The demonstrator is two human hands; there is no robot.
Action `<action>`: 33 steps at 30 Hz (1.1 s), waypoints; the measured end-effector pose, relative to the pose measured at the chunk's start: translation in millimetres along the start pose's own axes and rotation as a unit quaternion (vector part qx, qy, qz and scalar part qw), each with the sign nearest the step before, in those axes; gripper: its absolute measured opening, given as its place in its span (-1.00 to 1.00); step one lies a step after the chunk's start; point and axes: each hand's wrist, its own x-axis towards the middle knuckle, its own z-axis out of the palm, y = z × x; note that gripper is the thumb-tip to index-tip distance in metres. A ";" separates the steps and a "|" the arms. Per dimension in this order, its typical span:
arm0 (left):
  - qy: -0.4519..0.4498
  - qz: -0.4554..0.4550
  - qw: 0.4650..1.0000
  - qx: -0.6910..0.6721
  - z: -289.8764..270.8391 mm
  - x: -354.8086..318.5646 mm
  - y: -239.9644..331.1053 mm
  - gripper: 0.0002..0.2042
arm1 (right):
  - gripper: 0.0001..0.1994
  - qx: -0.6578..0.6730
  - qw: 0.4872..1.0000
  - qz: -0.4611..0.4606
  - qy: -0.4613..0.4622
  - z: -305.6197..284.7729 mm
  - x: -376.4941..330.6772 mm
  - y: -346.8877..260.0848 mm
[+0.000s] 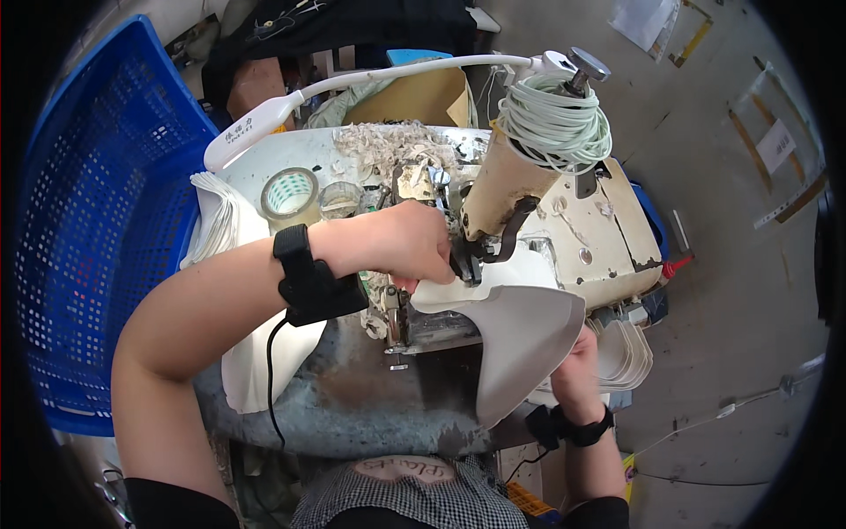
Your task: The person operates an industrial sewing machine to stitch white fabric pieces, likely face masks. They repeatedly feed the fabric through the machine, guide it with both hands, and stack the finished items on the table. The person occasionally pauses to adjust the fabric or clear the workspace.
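A curved white material piece (520, 331) lies under the needle area of an old sewing machine (529, 207). My left hand (401, 242) pinches the piece's upper left edge right beside the presser foot (464, 264). My right hand (577, 361) is partly hidden behind the piece's lower right side and grips it from below. Both wrists wear black bands with cables. A coil of pale green cord (555, 123) is wound on top of the machine.
A blue plastic crate (97, 220) stands at the left. A tape roll (289, 192), a small glass jar (339, 198), a stack of white pieces (225, 220) and a gooseneck lamp (264, 119) sit behind. More cut pieces (630, 353) lie at the right. The worn metal table (370, 397) bears a further white piece (264, 361).
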 end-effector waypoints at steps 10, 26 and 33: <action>-0.009 -0.026 0.998 -0.056 10.6 5.5 16.9 -0.77 | -0.75 -0.089 0.994 0.003 -0.069 -21.0 41.1 -65.0; -0.023 -0.098 0.864 -0.494 87.6 -44.3 13.1 -0.63 | -0.69 -0.289 0.942 -0.171 -0.017 33.5 -85.6 -26.3; 0.027 -0.173 0.902 -0.394 74.4 -36.0 8.6 -0.66 | -0.68 -0.170 0.981 -0.091 0.013 53.1 -85.7 6.5</action>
